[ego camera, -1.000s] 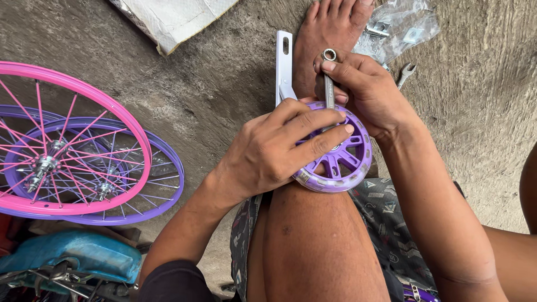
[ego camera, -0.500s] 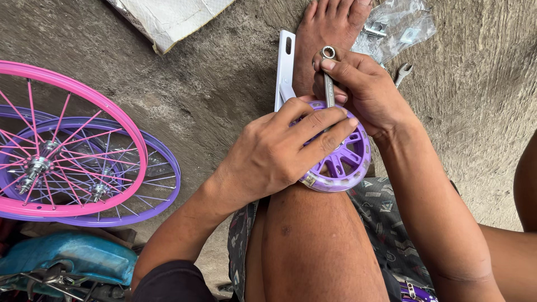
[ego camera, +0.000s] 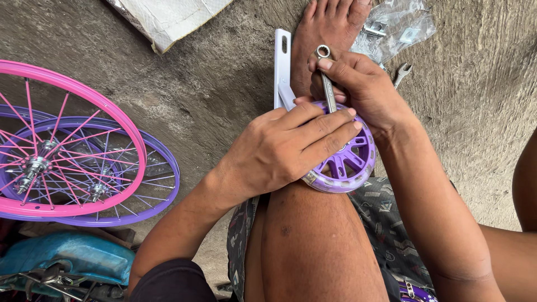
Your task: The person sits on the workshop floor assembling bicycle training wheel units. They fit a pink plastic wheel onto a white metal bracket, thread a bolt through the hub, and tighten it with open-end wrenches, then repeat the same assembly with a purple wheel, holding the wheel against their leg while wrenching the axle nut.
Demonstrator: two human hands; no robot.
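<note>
**A:** So where's the little wheel sitting, from where you stand?

**B:** The small purple wheel (ego camera: 344, 162) is propped on the person's knee (ego camera: 313, 223), right under both hands. The left hand (ego camera: 285, 145) lies flat over the top of it, fingers clamped down across the rim and spokes, so it's gripping the wheel itself. The right hand (ego camera: 363, 89) is closed around a silver spanner (ego camera: 326, 75) — ring end poking up past the knuckles, other end going down into the hub.

**A:** Which way does the spanner run?

**B:** Long axis points pretty much away from the person, toward their bare foot (ego camera: 330, 28). There's a white metal bracket (ego camera: 281, 67) sticking out from behind the wheel, running the same way, just beside the foot. Both hands are on the thing, but the right one is the one at the hub; the left covers the near side. Can't see the nut itself, the fingers hide it.

**A:** And the floor?

**B:** Rough grey concrete floor (ego camera: 212, 89) — no counter anywhere. A second spanner (ego camera: 400, 72) lies on it just past the right hand, next to a clear plastic bag of hardware (ego camera: 400, 28). Well off to the left there's a pink bicycle rim (ego camera: 72, 140) lying over a purple rim (ego camera: 159, 179), a blue frame part (ego camera: 61, 257) below those, and a white sack (ego camera: 168, 19) up top.
</note>
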